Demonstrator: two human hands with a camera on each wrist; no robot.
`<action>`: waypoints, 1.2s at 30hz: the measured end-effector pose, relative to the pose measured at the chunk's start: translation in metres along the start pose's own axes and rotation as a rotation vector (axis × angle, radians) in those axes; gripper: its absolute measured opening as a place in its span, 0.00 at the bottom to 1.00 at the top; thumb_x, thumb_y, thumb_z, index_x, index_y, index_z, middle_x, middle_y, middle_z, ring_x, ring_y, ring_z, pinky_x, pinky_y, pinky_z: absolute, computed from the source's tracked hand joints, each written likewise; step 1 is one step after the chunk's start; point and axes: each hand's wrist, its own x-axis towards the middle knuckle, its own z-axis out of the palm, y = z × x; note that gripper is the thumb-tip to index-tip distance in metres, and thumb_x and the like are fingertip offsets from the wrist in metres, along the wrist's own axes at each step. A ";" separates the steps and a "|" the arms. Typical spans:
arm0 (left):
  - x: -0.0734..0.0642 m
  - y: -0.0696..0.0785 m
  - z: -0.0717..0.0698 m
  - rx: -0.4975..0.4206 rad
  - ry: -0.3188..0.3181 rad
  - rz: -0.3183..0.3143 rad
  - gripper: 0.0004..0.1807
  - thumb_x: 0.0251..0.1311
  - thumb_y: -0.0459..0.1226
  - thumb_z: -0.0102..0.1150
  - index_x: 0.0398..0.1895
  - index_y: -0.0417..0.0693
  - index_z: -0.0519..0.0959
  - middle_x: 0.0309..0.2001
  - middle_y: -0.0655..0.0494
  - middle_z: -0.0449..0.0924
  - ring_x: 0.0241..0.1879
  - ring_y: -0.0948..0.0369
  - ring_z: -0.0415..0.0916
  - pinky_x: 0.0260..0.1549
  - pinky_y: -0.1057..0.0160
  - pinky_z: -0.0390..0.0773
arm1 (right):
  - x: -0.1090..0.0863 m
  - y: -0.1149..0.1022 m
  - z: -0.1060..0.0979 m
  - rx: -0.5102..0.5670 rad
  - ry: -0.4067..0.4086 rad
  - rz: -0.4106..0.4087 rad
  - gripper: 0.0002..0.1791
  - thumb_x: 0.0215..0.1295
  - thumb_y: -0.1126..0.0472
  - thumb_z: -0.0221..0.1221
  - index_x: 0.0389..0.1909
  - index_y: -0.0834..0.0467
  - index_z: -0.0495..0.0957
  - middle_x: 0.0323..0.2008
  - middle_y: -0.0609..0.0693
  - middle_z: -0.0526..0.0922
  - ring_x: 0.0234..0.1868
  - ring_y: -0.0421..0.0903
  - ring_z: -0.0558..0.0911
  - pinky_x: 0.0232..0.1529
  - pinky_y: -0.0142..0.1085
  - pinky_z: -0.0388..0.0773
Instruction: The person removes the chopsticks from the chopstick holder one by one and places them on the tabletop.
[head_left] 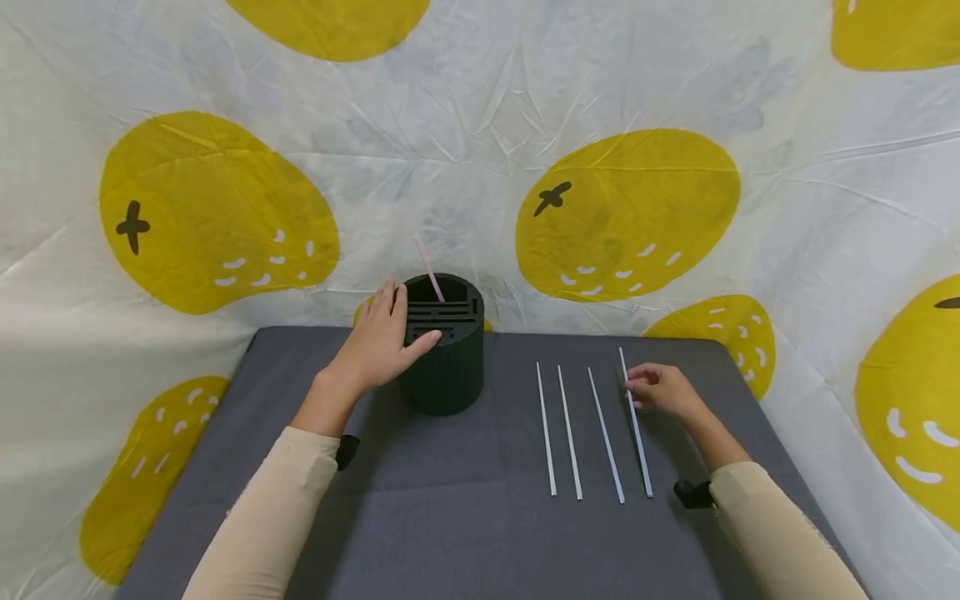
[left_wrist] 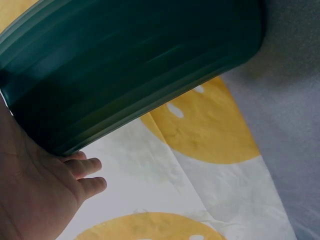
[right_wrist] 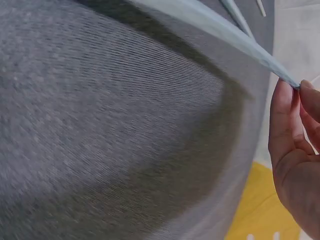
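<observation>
A dark green cylindrical holder [head_left: 442, 375] with a slotted top stands near the back of the table. A thin pink stick [head_left: 430, 268] leans up out of its rear opening. My left hand [head_left: 381, 337] rests on the left side of its rim, fingers straight and thumb across the front edge; the left wrist view shows the ribbed wall beside the palm. At the right, the thumb and fingertips of my right hand [head_left: 663, 390] pinch a light blue stick [head_left: 639, 442] toward its far end. In the right wrist view that stick [right_wrist: 215, 30] slants from the fingertips over the cloth.
Three more thin pale sticks lie side by side left of the pinched one: a left one [head_left: 546, 433], a middle one [head_left: 570, 433] and a bluish one [head_left: 606, 437]. A grey cloth [head_left: 442, 533] covers the table. Behind hangs a white curtain [head_left: 465, 208] with yellow fruit prints.
</observation>
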 end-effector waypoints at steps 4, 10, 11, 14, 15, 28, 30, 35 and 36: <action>0.000 0.000 0.000 0.004 -0.006 -0.005 0.61 0.67 0.76 0.33 0.84 0.39 0.36 0.84 0.38 0.29 0.83 0.42 0.32 0.78 0.34 0.37 | 0.002 0.011 0.004 0.027 -0.007 0.057 0.21 0.74 0.66 0.61 0.58 0.78 0.74 0.39 0.60 0.87 0.32 0.40 0.84 0.34 0.33 0.87; 0.000 0.000 0.000 0.005 -0.006 -0.004 0.61 0.67 0.76 0.33 0.84 0.39 0.36 0.84 0.37 0.29 0.83 0.40 0.33 0.77 0.33 0.38 | 0.003 0.019 0.014 0.038 0.006 0.117 0.20 0.74 0.65 0.61 0.58 0.76 0.76 0.36 0.53 0.85 0.31 0.40 0.82 0.33 0.33 0.87; 0.000 0.000 0.000 0.006 -0.007 -0.005 0.61 0.67 0.76 0.33 0.84 0.39 0.36 0.84 0.37 0.29 0.83 0.40 0.33 0.77 0.32 0.38 | 0.004 0.018 0.016 0.041 0.013 0.123 0.20 0.74 0.65 0.61 0.58 0.76 0.76 0.36 0.53 0.85 0.31 0.40 0.81 0.33 0.33 0.87; 0.000 0.001 0.001 0.009 -0.006 -0.008 0.61 0.67 0.76 0.33 0.84 0.39 0.36 0.84 0.37 0.29 0.83 0.40 0.33 0.77 0.32 0.38 | 0.003 0.016 0.019 0.019 0.032 0.131 0.20 0.74 0.64 0.62 0.58 0.76 0.77 0.37 0.56 0.85 0.31 0.40 0.81 0.33 0.33 0.87; 0.000 0.001 0.001 0.011 -0.006 -0.008 0.62 0.67 0.76 0.33 0.84 0.39 0.35 0.84 0.37 0.29 0.83 0.40 0.33 0.77 0.32 0.38 | 0.003 0.014 0.020 0.008 0.043 0.139 0.20 0.74 0.64 0.62 0.58 0.75 0.77 0.37 0.57 0.86 0.31 0.39 0.81 0.32 0.32 0.86; -0.003 0.000 0.003 0.016 0.013 -0.002 0.61 0.67 0.76 0.34 0.84 0.40 0.36 0.84 0.38 0.28 0.83 0.41 0.33 0.78 0.34 0.38 | 0.002 0.012 0.027 -0.083 0.103 0.169 0.18 0.71 0.63 0.65 0.55 0.71 0.82 0.38 0.58 0.87 0.31 0.40 0.83 0.33 0.34 0.87; -0.003 0.000 0.003 0.018 0.013 -0.002 0.61 0.67 0.76 0.34 0.84 0.40 0.35 0.84 0.39 0.27 0.83 0.41 0.32 0.78 0.34 0.38 | 0.003 0.014 0.029 -0.094 0.113 0.163 0.17 0.71 0.63 0.65 0.54 0.71 0.82 0.38 0.58 0.87 0.31 0.40 0.83 0.33 0.34 0.87; -0.006 0.000 0.004 0.020 0.014 0.000 0.61 0.67 0.76 0.34 0.84 0.40 0.36 0.84 0.39 0.27 0.83 0.41 0.32 0.78 0.34 0.38 | 0.002 0.015 0.031 -0.102 0.148 0.160 0.17 0.70 0.63 0.66 0.52 0.71 0.83 0.37 0.57 0.88 0.31 0.40 0.84 0.33 0.34 0.87; -0.006 0.000 0.005 0.021 0.016 -0.002 0.61 0.67 0.76 0.34 0.84 0.40 0.36 0.84 0.39 0.27 0.84 0.42 0.32 0.78 0.34 0.38 | 0.002 0.015 0.032 -0.096 0.155 0.159 0.17 0.70 0.63 0.66 0.52 0.72 0.82 0.37 0.57 0.88 0.30 0.40 0.84 0.32 0.33 0.87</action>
